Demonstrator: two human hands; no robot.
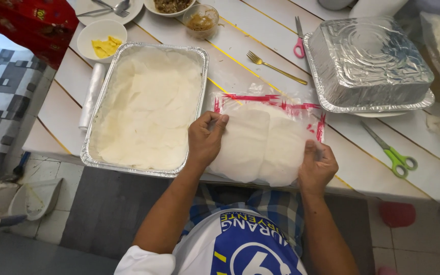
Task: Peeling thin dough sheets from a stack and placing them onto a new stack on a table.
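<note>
From the head camera I look straight down on a white slatted worktop [260,38] with thin yellow lines between the boards. My left hand [205,138] is curled, its fingertips pinching the upper left edge of a stack of pale round wrappers [260,145] that lies in a clear plastic bag with red print [271,99]. My right hand [315,169] is closed loosely on the lower right edge of the same stack, thumb on top. The stack sits at the near edge of the worktop, directly in front of me, overhanging it slightly.

Just beside the left hand stands a rectangular foil tray [93,137], its floor covered with the same pale sheets laid flat. A roll of clear film [91,94] lies along the tray's far left side. Beyond it sit a small white bowl with yellow pieces [100,43], a plate with cutlery [109,7], a bowl of brown filling [169,6] and a glass cup of brownish sauce [200,20].

To the right, a second foil tray [367,61] rests upside down. A gold fork [275,67] and pink-handled scissors [299,38] lie between the trays; green-handled scissors [390,152] lie near my right hand.
</note>
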